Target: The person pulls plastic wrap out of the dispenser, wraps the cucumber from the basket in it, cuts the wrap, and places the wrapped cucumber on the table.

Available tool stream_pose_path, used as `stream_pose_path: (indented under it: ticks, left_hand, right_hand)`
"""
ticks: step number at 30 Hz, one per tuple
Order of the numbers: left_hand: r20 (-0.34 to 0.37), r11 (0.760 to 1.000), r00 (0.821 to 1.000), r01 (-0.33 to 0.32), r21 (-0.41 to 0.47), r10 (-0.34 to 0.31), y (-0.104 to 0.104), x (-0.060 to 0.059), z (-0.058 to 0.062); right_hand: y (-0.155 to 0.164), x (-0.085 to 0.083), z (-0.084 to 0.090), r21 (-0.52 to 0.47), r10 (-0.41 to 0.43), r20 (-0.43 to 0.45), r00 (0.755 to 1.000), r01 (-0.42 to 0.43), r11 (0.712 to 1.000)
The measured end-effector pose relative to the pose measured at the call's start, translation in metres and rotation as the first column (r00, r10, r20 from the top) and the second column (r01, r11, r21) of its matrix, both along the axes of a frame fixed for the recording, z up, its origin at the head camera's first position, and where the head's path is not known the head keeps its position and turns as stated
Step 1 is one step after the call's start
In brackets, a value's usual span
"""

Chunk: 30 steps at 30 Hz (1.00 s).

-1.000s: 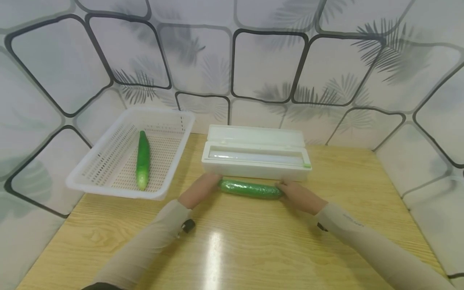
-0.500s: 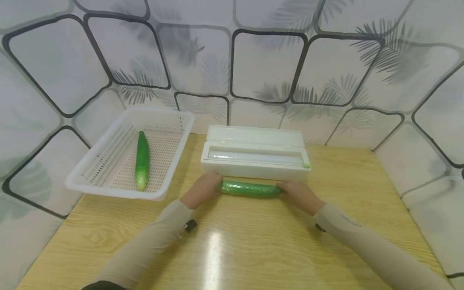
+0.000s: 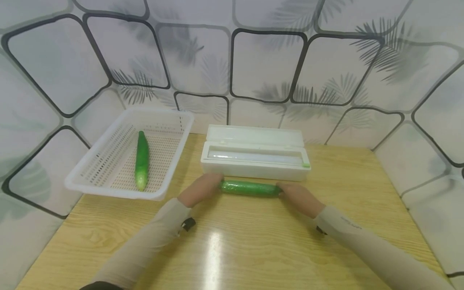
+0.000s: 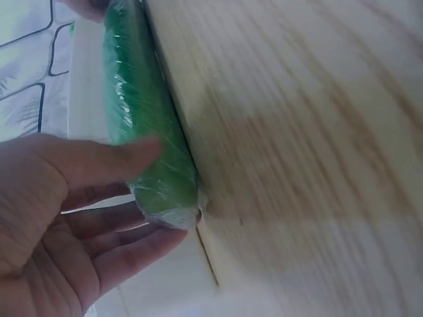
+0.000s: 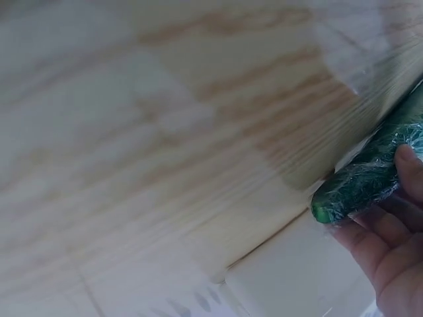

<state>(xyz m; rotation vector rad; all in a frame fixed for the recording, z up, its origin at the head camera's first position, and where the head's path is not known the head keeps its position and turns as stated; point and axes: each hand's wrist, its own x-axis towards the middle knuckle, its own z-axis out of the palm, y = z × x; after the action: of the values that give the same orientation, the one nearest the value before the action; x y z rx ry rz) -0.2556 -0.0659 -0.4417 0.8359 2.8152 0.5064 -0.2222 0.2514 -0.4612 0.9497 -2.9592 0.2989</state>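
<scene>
A cucumber (image 3: 250,188) wrapped in clear, wrinkled film lies crosswise close over the wooden table, just in front of a white cling film box. My left hand (image 3: 203,188) holds its left end. In the left wrist view, the thumb (image 4: 142,155) lies over the wrapped cucumber (image 4: 149,119), while the other fingers curve around its end, where film bunches up. At the opposite end is my right hand (image 3: 299,197). The right wrist view shows that thumb (image 5: 406,158) on the wrapped cucumber (image 5: 370,175) and the fingers beneath it.
The cling film box (image 3: 255,171) stands with its lid (image 3: 255,136) raised and a film roll (image 3: 253,157) inside. To the left, a white perforated basket (image 3: 168,179) contains another cucumber (image 3: 142,161). Patterned walls (image 3: 268,64) border the table (image 3: 261,245) at the back and sides.
Both hands stay at the cucumber's ends, with only slight shifts of fingers and wrists. Glints along the film look different; the box and basket stay put.
</scene>
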Motion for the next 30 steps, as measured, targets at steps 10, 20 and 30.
stream_pose_path:
  ticks: [10,20,30]
  left_hand:
    - [-0.141,1.0,0.99,0.013,0.011,-0.012,0.0,0.002,-0.003]
    - [-0.109,0.999,0.993,0.045,-0.014,-0.046,0.0,0.001,-0.003]
    - [-0.1,0.999,0.995,-0.004,0.033,0.007,0.002,0.005,-0.003]
  right_hand:
    - [-0.001,-0.001,-0.001,0.06,-0.009,-0.063,0.998,0.013,0.998]
    - [-0.001,-0.002,0.0,0.085,-0.007,-0.064,0.998,0.013,0.996]
    - [0.0,-0.012,-0.004,-0.118,-0.039,-0.039,0.998,0.034,0.992]
